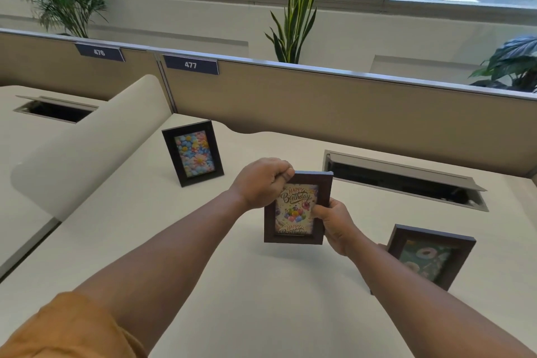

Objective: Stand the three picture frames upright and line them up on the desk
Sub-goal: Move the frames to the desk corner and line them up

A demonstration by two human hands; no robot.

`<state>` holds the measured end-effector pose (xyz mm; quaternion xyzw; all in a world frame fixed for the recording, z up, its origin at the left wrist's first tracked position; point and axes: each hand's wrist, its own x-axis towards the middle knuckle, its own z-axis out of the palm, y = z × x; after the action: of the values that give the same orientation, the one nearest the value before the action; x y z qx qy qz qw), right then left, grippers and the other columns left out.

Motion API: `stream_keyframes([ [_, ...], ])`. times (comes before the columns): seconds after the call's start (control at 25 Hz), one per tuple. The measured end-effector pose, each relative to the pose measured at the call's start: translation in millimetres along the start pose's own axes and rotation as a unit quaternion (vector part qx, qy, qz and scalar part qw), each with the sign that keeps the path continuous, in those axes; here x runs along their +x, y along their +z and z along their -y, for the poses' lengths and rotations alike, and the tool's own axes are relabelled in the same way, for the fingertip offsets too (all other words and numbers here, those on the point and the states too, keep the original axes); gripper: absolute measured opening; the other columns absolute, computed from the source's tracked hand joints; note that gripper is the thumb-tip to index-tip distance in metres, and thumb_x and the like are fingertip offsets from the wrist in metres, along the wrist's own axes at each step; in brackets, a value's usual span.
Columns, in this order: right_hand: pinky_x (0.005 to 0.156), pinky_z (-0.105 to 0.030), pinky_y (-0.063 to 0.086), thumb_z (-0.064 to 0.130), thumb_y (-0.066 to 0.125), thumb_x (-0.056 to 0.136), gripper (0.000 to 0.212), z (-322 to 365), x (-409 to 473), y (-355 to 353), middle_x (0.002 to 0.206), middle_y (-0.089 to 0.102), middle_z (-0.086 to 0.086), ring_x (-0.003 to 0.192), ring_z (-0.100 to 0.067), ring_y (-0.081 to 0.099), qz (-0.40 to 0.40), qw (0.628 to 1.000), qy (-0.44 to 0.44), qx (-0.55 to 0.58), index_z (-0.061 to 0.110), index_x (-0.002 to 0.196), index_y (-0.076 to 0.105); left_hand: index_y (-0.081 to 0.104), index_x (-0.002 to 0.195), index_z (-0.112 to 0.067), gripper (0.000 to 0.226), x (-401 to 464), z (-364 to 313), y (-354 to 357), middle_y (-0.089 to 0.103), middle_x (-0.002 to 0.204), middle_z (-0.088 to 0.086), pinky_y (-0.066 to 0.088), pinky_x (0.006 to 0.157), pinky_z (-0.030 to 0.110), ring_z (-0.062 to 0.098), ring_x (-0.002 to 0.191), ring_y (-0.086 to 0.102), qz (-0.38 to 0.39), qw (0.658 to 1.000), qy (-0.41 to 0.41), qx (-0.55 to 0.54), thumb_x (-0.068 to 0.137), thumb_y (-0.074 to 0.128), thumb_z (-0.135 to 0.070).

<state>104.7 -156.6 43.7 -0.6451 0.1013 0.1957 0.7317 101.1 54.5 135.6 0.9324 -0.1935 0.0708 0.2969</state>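
Three dark-framed pictures are on the cream desk [232, 285]. The flower frame [193, 153] stands upright at the back left. In the middle, the "Happy Birthday" frame [296, 209] is held upright in both hands, its lower edge near or on the desk. My left hand [266, 180] grips its top left corner. My right hand [334, 224] grips its right edge. The dark green doughnut frame [430, 256] lies flat at the right, partly hidden by my right forearm.
An open cable tray [406, 180] is set into the desk behind the held frame. A beige partition [348, 104] with the label 477 runs along the back. A curved cream divider [87, 148] stands at the left. Plants stand behind the partition.
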Motion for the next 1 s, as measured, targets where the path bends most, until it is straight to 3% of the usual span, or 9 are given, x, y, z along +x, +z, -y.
stream_keyframes([
  [0.16,0.057,-0.034,0.062,-0.004,0.059,0.093,0.027,4,21,15,0.094,0.082,-0.003,0.083,-0.024,0.079,0.002,1.000,-0.004,0.016,0.012,0.113,0.067,0.068,0.120,-0.015,0.032,5,20,-12,0.071,0.109,0.004,0.055,0.082,0.042,0.021,0.099,0.061,-0.004,0.998,0.011,0.069,0.105,0.045,-0.033],
  [0.28,0.056,-0.037,0.063,-0.004,0.061,0.092,0.028,10,43,30,0.094,0.082,-0.003,0.083,-0.025,0.079,0.011,1.000,-0.010,0.022,0.013,0.113,0.067,0.054,0.142,-0.010,0.039,12,39,-20,0.065,0.130,0.009,0.052,0.096,0.043,0.026,0.119,0.057,0.013,0.995,-0.005,0.098,0.104,0.046,-0.020],
  [0.36,0.056,-0.037,0.062,-0.003,0.063,0.091,0.028,14,60,40,0.094,0.082,-0.004,0.083,-0.025,0.079,0.012,1.000,-0.013,0.020,0.012,0.114,0.067,0.046,0.148,-0.010,0.045,20,55,-25,0.061,0.137,0.010,0.053,0.098,0.043,0.026,0.124,0.055,0.028,0.992,-0.010,0.121,0.103,0.048,-0.015],
  [0.64,0.053,-0.032,0.061,0.002,0.063,0.092,0.021,33,143,82,0.086,0.082,0.004,0.078,-0.017,0.079,0.020,0.999,-0.030,0.001,0.017,0.107,0.068,0.038,0.154,-0.012,0.056,62,118,-44,0.055,0.144,0.009,0.053,0.099,0.042,0.026,0.130,0.051,0.032,0.984,-0.048,0.167,0.101,0.055,-0.011],
  [0.84,0.058,-0.034,0.062,0.001,0.063,0.092,0.019,40,209,114,0.087,0.082,0.001,0.081,-0.021,0.079,0.022,0.999,-0.040,-0.001,0.014,0.105,0.069,0.042,0.151,-0.013,0.057,101,166,-56,0.061,0.140,0.006,0.043,0.102,0.044,0.027,0.124,0.056,0.027,0.963,-0.052,0.261,0.095,0.052,-0.008],
  [1.0,0.057,-0.034,0.062,0.001,0.065,0.091,0.017,44,242,130,0.089,0.082,-0.002,0.080,-0.022,0.079,0.030,0.999,-0.042,-0.003,0.013,0.103,0.069,0.042,0.151,-0.014,0.059,114,192,-62,0.060,0.141,0.004,0.038,0.103,0.042,0.027,0.126,0.055,0.023,0.958,-0.071,0.279,0.093,0.049,-0.004],
])
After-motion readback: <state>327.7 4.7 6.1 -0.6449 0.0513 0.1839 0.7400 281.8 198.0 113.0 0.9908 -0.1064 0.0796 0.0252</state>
